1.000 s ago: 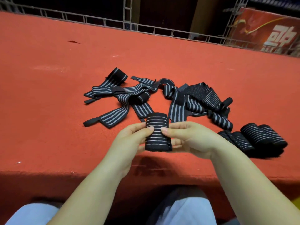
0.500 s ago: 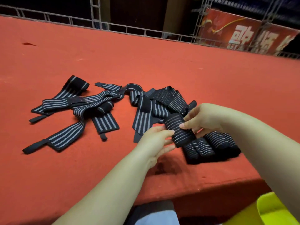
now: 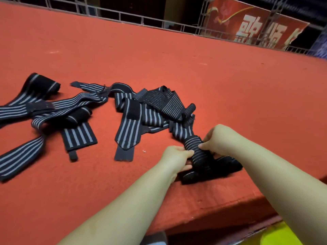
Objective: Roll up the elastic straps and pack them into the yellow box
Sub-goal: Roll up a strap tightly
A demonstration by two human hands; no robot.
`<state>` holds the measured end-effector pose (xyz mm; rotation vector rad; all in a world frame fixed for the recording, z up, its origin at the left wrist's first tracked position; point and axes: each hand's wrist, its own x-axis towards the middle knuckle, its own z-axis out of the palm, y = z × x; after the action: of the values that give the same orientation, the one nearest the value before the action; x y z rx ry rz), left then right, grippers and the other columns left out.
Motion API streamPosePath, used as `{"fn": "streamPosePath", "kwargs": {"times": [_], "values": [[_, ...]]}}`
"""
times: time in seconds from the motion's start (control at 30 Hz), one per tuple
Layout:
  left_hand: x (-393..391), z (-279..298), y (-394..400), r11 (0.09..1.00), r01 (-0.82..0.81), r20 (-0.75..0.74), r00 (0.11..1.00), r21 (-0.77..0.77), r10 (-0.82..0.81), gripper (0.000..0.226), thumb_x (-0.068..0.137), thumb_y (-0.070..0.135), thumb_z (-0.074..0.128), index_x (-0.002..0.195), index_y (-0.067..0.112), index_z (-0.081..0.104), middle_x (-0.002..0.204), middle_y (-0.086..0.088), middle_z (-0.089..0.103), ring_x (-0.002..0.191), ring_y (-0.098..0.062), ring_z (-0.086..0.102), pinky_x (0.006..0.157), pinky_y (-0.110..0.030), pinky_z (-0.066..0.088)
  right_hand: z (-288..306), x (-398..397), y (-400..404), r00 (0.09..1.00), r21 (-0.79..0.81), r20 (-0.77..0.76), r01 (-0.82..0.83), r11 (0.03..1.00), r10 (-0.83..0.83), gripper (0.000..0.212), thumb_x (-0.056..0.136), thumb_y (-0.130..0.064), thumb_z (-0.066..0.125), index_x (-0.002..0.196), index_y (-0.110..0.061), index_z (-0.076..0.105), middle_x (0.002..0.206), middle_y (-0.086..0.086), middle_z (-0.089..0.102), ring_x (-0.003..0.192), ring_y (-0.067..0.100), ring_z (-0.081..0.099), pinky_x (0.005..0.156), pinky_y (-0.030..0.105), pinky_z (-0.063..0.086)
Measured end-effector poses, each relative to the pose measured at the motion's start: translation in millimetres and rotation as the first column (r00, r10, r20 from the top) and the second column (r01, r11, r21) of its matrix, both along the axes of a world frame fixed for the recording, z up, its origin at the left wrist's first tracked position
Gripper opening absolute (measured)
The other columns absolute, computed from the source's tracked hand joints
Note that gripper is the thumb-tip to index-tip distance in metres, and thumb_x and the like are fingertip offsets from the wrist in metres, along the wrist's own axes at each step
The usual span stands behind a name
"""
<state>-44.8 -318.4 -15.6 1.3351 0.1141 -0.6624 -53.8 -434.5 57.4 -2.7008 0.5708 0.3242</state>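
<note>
The rolled strap (image 3: 195, 152) has travelled from the near middle of the red surface (image 3: 177, 68) to the right, down onto the finished rolls (image 3: 212, 169) near the edge; both hands — left hand (image 3: 177, 157), right hand (image 3: 218, 140) — went with it, still gripping it.

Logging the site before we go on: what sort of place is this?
Probably an event stage or sports venue, not a workshop: a broad red carpeted platform, a metal truss railing along its far edge, and a red banner with large white characters behind.
</note>
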Motion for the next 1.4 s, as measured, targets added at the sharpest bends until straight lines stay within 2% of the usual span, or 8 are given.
{"fn": "streamPosePath", "kwargs": {"times": [0.33,0.47,0.57,0.77,0.9,1.07,1.23,1.4], "values": [[6,-3,-3,0.991,0.017,0.114,0.993,0.132,-0.032,0.029,0.087,0.012,0.066,0.105,0.01,0.043,0.074,-0.004,0.056,0.054,-0.011,0.055,0.045,-0.017,0.049,-19,9,-4,0.999,-0.278,0.007,-0.044,0.96,0.047,0.02,0.088,-0.024,0.061,0.074,-0.011,0.054,0.058,0.002,0.047,0.065,0.025,0.055,0.045,0.021,0.033],[13,1,0,0.98,0.075,0.146,0.984,0.187,-0.103,0.024,0.087,0.015,0.065,0.096,0.013,0.043,0.075,-0.002,0.054,0.055,-0.01,0.052,0.045,-0.018,0.048,-12,15,0,0.998,-0.328,0.009,-0.062,0.943,0.069,0.017,0.086,-0.02,0.061,0.1,-0.012,0.065,0.078,0.003,0.056,0.077,0.026,0.055,0.057,0.023,0.039],[27,4,8,0.972,0.039,0.226,0.97,0.234,-0.093,0.016,0.088,0.015,0.064,0.088,0.015,0.048,0.074,0.0,0.054,0.056,-0.009,0.05,0.049,-0.018,0.046,-2,24,6,0.994,-0.263,0.071,-0.056,0.963,0.077,0.024,0.083,-0.029,0.066,0.104,-0.016,0.066,0.099,0.003,0.064,0.091,0.024,0.061,0.071,0.027,0.046],[70,13,25,0.981,-0.057,0.227,0.974,0.187,0.013,0.023,0.089,0.011,0.058,0.112,0.012,0.055,0.065,0.0,0.05,0.051,-0.01,0.046,0.04,-0.02,0.039,-6,65,10,0.982,0.016,0.188,-0.008,1.0,0.005,0.015,0.087,-0.022,0.061,0.097,-0.01,0.064,0.086,0.008,0.067,0.081,0.027,0.063,0.076,0.036,0.055],[106,13,23,0.987,-0.113,0.182,0.979,0.111,0.092,0.025,0.091,0.008,0.055,0.114,0.013,0.055,0.085,-0.001,0.058,0.067,-0.011,0.054,0.061,-0.024,0.05,-15,107,3,0.967,0.204,0.202,0.111,0.972,-0.153,0.025,0.087,-0.025,0.059,0.093,-0.001,0.063,0.085,0.017,0.071,0.078,0.032,0.07,0.075,0.047,0.058],[151,9,15,0.885,-0.173,0.502,0.861,0.431,-0.076,0.042,0.092,0.017,0.054,0.132,0.022,0.046,0.119,-0.001,0.056,0.08,-0.019,0.062,0.067,-0.028,0.048,-23,160,-10,0.956,0.207,0.167,0.203,0.957,-0.239,0.038,0.09,-0.034,0.055,0.066,-0.004,0.054,0.071,0.017,0.069,0.076,0.036,0.07,0.076,0.046,0.057],[193,2,-4,0.832,-0.09,0.403,0.9,0.548,-0.168,0.061,0.09,0.024,0.057,0.144,0.017,0.028,0.131,-0.012,0.053,0.092,-0.025,0.064,0.068,-0.026,0.047,-38,190,-19,0.943,0.241,0.118,0.277,0.93,-0.312,0.027,0.085,-0.02,0.062,0.066,-0.005,0.05,0.063,0.013,0.056,0.052,0.029,0.059,0.048,0.034,0.055],[197,-9,-8,0.867,-0.052,0.398,0.901,0.495,-0.173,0.021,0.086,0.02,0.063,0.105,0.011,0.06,0.096,-0.008,0.065,0.089,-0.025,0.062,0.077,-0.03,0.047,-54,199,-24,0.964,0.133,0.117,0.222,0.966,-0.238,0.011,0.084,-0.006,0.048,0.074,-0.005,0.044,0.074,0.012,0.055,0.067,0.031,0.059,0.046,0.027,0.043]]}}
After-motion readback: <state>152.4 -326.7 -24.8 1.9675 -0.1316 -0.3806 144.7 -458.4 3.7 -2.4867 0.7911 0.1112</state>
